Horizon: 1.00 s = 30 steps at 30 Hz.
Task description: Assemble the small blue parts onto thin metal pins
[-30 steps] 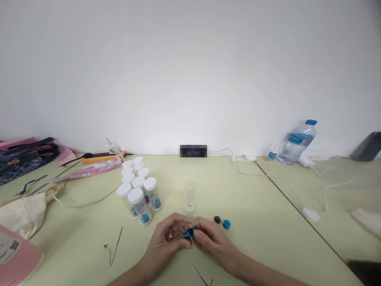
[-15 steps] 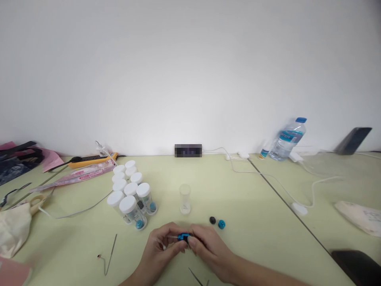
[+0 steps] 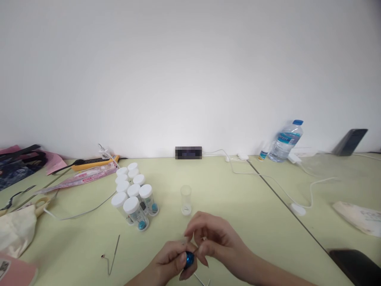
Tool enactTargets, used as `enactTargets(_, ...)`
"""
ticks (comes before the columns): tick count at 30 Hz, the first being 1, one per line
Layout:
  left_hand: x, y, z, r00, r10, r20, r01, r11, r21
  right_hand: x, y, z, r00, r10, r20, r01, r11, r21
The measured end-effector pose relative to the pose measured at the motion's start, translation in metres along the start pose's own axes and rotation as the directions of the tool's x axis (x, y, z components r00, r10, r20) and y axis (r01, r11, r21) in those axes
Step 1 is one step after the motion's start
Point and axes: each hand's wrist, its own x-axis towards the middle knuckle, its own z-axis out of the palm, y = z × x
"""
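My left hand (image 3: 172, 260) is closed around a small blue round part (image 3: 189, 259) near the table's front edge. My right hand (image 3: 212, 238) hovers just above and to the right of it, fingers curled in a pinch; what they pinch, if anything, is too small to see. An open clear vial (image 3: 186, 200) stands upright behind my hands. A cluster of several white-capped vials (image 3: 132, 196) stands to the left, some with blue parts inside. Thin metal wires (image 3: 200, 279) lie under my hands.
A bent wire (image 3: 113, 250) lies at front left. At the left are a cloth bag (image 3: 16, 228), pink packets and a yellow power strip (image 3: 92, 161). A water bottle (image 3: 285, 140), white cables (image 3: 297, 190) and a table seam sit at the right. A dark object (image 3: 355, 264) is at front right.
My hands drew nearer the front edge. The blue part went into my left hand; my right hand lifted off it. The loose black and blue parts on the table are now hidden.
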Motion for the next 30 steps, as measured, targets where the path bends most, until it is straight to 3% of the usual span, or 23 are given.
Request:
enactTargets(5, 0.002, 0.004, -0.002, 0.995, -0.096, 0.041, 0.103, 0.948, -0.300, 0.006, -0.007, 0.002, 0.999, 0.015, 0.038, -0.011, 0.992, -0.126)
enactTargets(7, 0.002, 0.003, -0.005, 0.997, -0.072, 0.011, 0.072, 0.954, -0.291, 0.009, -0.009, 0.005, 1.000, -0.015, 0.001, 0.015, 0.985, -0.174)
enactTargets(9, 0.002, 0.000, -0.010, 0.991, -0.007, -0.132, -0.016, 0.985, -0.173, 0.015, -0.012, 0.007, 0.996, -0.078, -0.045, 0.064, 0.962, -0.265)
enactTargets(10, 0.002, -0.002, -0.014, 0.967, 0.048, -0.251, -0.065, 0.996, -0.059, 0.018, -0.014, 0.007, 0.991, -0.116, -0.068, 0.089, 0.945, -0.315)
enactTargets(12, 0.004, -0.006, -0.024, 0.844, 0.197, -0.500, -0.092, 0.970, 0.227, 0.024, -0.020, 0.006, 0.976, -0.184, -0.119, 0.127, 0.918, -0.376)
enactTargets(15, 0.011, -0.014, -0.036, 0.638, 0.335, -0.693, 0.033, 0.887, 0.460, 0.031, -0.030, 0.000, 0.950, -0.238, -0.204, 0.140, 0.904, -0.403)
enactTargets(16, 0.015, -0.015, -0.039, 0.622, 0.342, -0.705, 0.070, 0.872, 0.485, 0.032, -0.032, -0.003, 0.940, -0.249, -0.234, 0.134, 0.898, -0.420)
enactTargets(19, 0.028, -0.018, -0.038, 0.669, 0.327, -0.668, 0.124, 0.837, 0.533, 0.034, -0.038, -0.012, 0.917, -0.275, -0.289, 0.103, 0.864, -0.494)
enactTargets(22, 0.043, -0.017, -0.031, 0.704, 0.349, -0.619, 0.096, 0.817, 0.569, 0.034, -0.041, -0.020, 0.894, -0.312, -0.321, 0.085, 0.822, -0.563)
enactTargets(25, 0.055, -0.016, -0.027, 0.747, 0.276, -0.605, 0.132, 0.830, 0.542, 0.034, -0.041, -0.026, 0.863, -0.375, -0.339, 0.092, 0.776, -0.624)
enactTargets(30, 0.063, -0.016, -0.026, 0.767, 0.243, -0.594, 0.147, 0.834, 0.531, 0.038, -0.033, -0.030, 0.814, -0.527, -0.245, 0.195, 0.644, -0.739)
